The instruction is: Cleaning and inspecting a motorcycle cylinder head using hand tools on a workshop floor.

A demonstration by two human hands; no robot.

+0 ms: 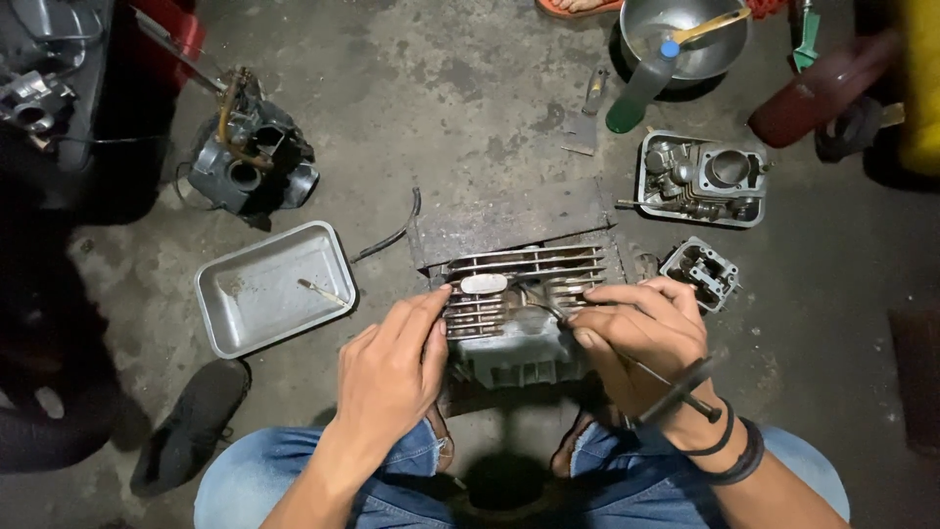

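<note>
Both hands (392,367) on finned engine block (519,309), perhaps steadying
</note>
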